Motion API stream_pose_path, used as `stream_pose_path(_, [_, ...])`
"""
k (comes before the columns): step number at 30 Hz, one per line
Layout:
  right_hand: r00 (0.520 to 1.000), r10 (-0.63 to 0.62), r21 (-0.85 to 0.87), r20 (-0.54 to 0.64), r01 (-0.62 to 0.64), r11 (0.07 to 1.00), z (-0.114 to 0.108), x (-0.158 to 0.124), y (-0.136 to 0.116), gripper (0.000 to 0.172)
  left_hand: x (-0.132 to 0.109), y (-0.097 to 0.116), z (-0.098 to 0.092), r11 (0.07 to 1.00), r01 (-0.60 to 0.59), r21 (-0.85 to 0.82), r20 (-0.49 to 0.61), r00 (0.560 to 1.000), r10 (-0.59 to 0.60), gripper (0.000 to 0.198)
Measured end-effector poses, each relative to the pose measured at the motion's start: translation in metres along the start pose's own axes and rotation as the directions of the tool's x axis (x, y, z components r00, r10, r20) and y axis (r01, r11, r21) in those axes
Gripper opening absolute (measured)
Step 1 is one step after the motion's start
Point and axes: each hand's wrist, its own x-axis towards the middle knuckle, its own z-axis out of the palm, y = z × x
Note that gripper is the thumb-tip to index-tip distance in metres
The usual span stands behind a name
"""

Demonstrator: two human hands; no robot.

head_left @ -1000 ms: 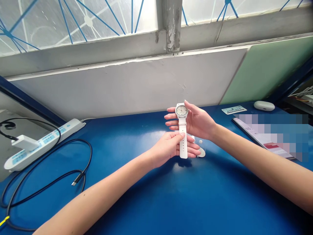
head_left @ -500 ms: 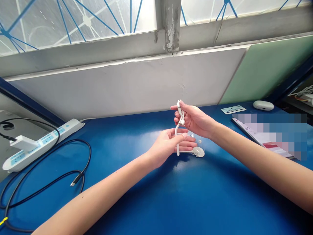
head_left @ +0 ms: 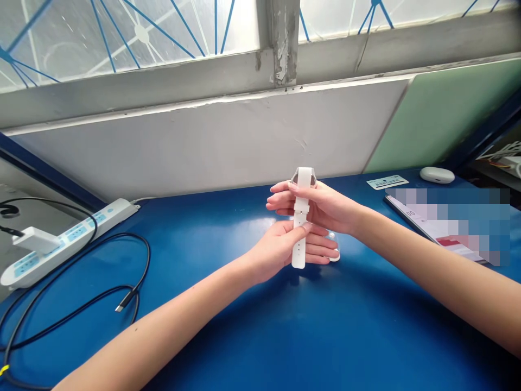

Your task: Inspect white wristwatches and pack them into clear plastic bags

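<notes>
A white wristwatch point(head_left: 300, 222) is held upright above the blue table point(head_left: 260, 326), its strap facing me and the dial turned away. My right hand point(head_left: 325, 206) grips the watch case and upper strap from the right, fingers wrapped around it. My left hand point(head_left: 285, 247) pinches the lower strap between thumb and fingers. A small white disc-shaped object point(head_left: 334, 255) lies on the table just behind my left fingers, mostly hidden.
A white power strip point(head_left: 61, 239) with a plugged adapter and a looped black cable point(head_left: 81, 304) lie at the left. At the right are a tablet or sheet point(head_left: 427, 225), a small label point(head_left: 387, 182) and a white earbud case point(head_left: 437, 174). A wall panel rises behind the table.
The watch has been rotated about its long axis: dial facing me a second ago, edge-on half a second ago, now its back strap faces me. Both hands stayed in place.
</notes>
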Motion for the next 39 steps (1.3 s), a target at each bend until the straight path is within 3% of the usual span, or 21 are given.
stream_pose_path(8, [0.998, 0.051, 0.136, -0.036, -0.045, 0.990, 0.002, 0.000, -0.002, 0.024, -0.002, -0.007, 0.003, 0.999, 0.040, -0.014, 0.067, 0.997, -0.039, 0.044])
stream_pose_path(12, [0.991, 0.069, 0.137, -0.111, -0.054, 0.989, 0.001, 0.002, -0.004, 0.029, -0.003, -0.010, 0.003, 0.999, 0.040, -0.028, 0.077, 0.996, -0.038, 0.046])
stream_pose_path(16, [0.962, -0.047, 0.106, -0.268, 0.078, 0.991, -0.007, 0.005, -0.009, 0.017, -0.005, -0.012, 0.004, 1.000, 0.014, -0.018, 0.156, 0.988, -0.011, 0.070])
stream_pose_path(19, [0.939, -0.113, 0.102, -0.325, 0.153, 0.983, -0.012, 0.005, -0.014, 0.035, -0.008, -0.014, 0.007, 0.998, -0.043, 0.045, 0.169, 0.985, 0.035, 0.091])
stream_pose_path(22, [0.946, -0.128, 0.114, -0.298, 0.169, 0.979, -0.010, 0.003, -0.014, 0.042, -0.009, -0.017, 0.009, 0.992, -0.092, 0.089, 0.129, 0.988, 0.080, 0.099])
stream_pose_path(24, [0.955, -0.124, 0.129, -0.270, 0.164, 0.978, -0.007, 0.002, -0.013, 0.042, -0.008, -0.018, 0.010, 0.988, -0.140, 0.067, 0.067, 0.988, 0.136, 0.091])
stream_pose_path(28, [0.972, -0.095, 0.072, -0.214, 0.113, 0.991, 0.000, 0.001, -0.010, 0.030, -0.003, -0.012, 0.007, 0.969, -0.245, 0.000, -0.061, 0.968, 0.245, 0.056])
stream_pose_path(30, [0.975, -0.102, -0.026, -0.198, 0.099, 0.995, 0.003, 0.001, -0.009, 0.027, -0.001, -0.008, 0.006, 0.959, -0.283, 0.009, -0.110, 0.953, 0.282, 0.042])
stream_pose_path(33, [0.967, -0.191, -0.276, -0.168, 0.139, 0.951, 0.006, 0.000, -0.005, 0.037, 0.001, -0.003, 0.008, 0.947, -0.318, 0.050, -0.183, 0.929, 0.322, 0.033])
stream_pose_path(36, [0.938, -0.302, -0.502, -0.170, 0.182, 0.846, 0.008, -0.003, 0.000, 0.040, 0.000, -0.002, 0.010, 0.946, -0.306, 0.109, -0.184, 0.929, 0.321, 0.033])
stream_pose_path(39, [0.859, -0.468, -0.650, -0.206, 0.238, 0.722, 0.012, -0.005, 0.006, 0.031, -0.001, -0.003, 0.009, 0.952, -0.265, 0.154, -0.159, 0.944, 0.289, 0.027])
